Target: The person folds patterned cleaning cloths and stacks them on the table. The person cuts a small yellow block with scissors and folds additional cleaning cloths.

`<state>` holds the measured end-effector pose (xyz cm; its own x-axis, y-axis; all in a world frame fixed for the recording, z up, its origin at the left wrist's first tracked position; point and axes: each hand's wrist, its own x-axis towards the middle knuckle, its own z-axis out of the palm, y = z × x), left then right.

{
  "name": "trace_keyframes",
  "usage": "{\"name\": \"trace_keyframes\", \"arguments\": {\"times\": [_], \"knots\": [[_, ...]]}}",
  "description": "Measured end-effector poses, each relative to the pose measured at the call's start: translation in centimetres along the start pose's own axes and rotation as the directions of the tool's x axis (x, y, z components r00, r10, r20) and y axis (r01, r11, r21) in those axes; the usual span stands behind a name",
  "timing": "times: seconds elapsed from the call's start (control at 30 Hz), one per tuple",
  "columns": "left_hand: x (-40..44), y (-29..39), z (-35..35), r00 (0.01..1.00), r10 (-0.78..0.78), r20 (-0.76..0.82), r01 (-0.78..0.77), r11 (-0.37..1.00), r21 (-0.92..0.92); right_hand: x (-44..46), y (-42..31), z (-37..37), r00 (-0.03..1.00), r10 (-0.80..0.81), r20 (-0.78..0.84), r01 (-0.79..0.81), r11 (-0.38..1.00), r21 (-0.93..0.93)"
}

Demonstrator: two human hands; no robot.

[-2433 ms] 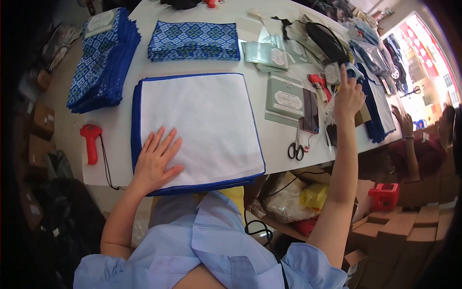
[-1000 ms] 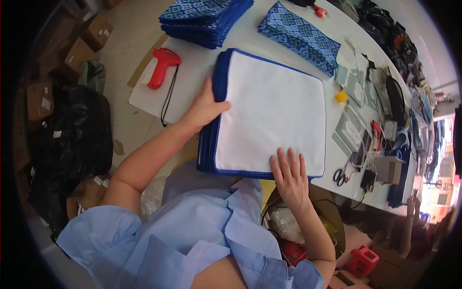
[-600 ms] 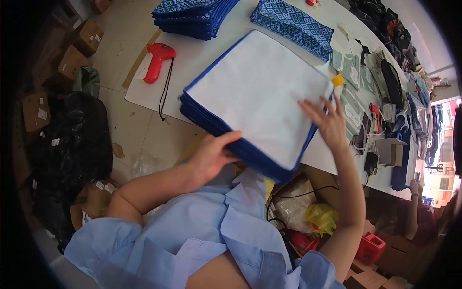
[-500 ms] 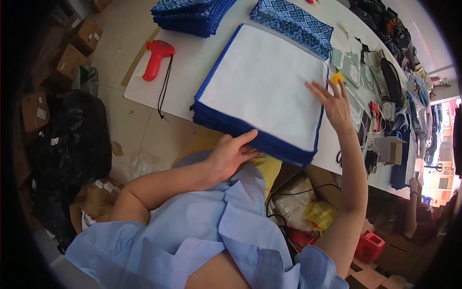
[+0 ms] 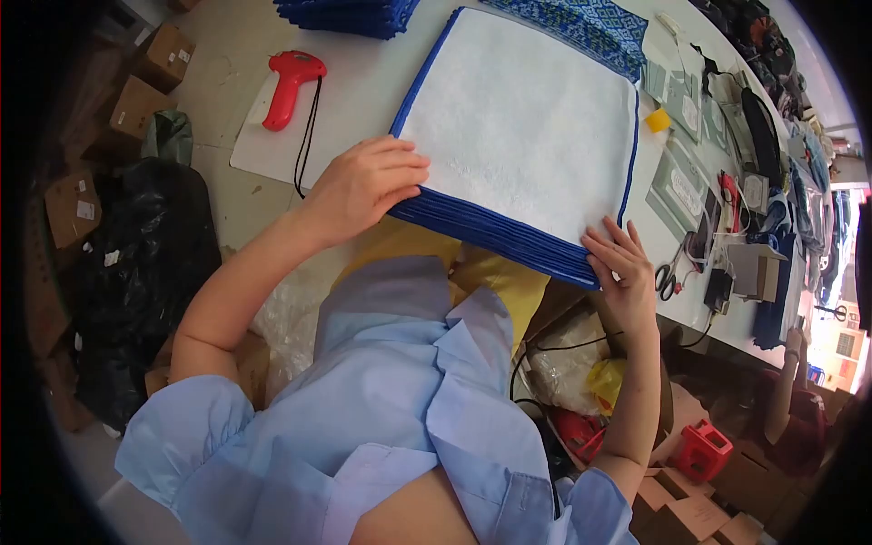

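Note:
A thick stack of white fabric squares with blue edges [image 5: 522, 118] lies at the near side of the table. My left hand [image 5: 371, 184] is closed on its near left corner, fingers over the top and thumb along the front. At the near right corner, my right hand [image 5: 625, 263] grips the stack with fingers on top; its thumb is partly hidden. Behind the stack lies blue-and-green patterned fabric [image 5: 604, 32]. A red tagging gun [image 5: 292, 86] with a black cord rests to the left of the stack.
Another blue fabric pile [image 5: 350, 18] sits at the far left of the table [image 5: 354, 100]. Scissors [image 5: 668, 282], a yellow piece [image 5: 658, 120] and grey packets [image 5: 677, 186] lie on the right. A black bag [image 5: 145, 282] stands on the floor; another person's arm [image 5: 783, 400] shows at right.
My left hand has moved from the front edge up to the left corner. My right hand has come down from the right side to the near right corner. The layers look more even.

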<state>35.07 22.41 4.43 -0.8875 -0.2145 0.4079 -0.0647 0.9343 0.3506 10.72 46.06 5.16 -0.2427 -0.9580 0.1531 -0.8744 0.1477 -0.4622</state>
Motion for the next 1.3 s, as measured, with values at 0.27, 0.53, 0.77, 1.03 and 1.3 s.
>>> {"name": "trace_keyframes", "arguments": {"times": [0.27,0.53,0.77,1.03,1.3], "knots": [[1.2,1.0,-1.1,0.999,-0.035,0.033,0.034,0.998,0.047,0.6,-0.9,-0.5,0.978,0.180,-0.107,-0.166,0.977,0.132],[3.1,1.3,-2.4,0.984,-0.075,-0.164,0.048,0.985,-0.165,0.6,-1.7,-1.9,0.909,0.200,-0.365,-0.216,0.976,-0.004],[2.5,2.8,-3.3,0.970,-0.212,-0.121,0.193,0.969,-0.156,-0.2,-2.2,-0.4,0.826,-0.020,-0.563,-0.149,0.956,-0.253],[2.7,3.6,-5.2,0.912,-0.092,-0.400,0.074,0.995,-0.061,-1.4,-4.1,-3.3,0.737,-0.096,-0.669,-0.127,0.953,-0.277],[0.3,3.3,-4.6,0.956,-0.273,-0.104,0.232,0.925,-0.300,-3.8,-3.9,-3.0,0.877,0.317,-0.362,-0.225,0.935,0.273]]}}
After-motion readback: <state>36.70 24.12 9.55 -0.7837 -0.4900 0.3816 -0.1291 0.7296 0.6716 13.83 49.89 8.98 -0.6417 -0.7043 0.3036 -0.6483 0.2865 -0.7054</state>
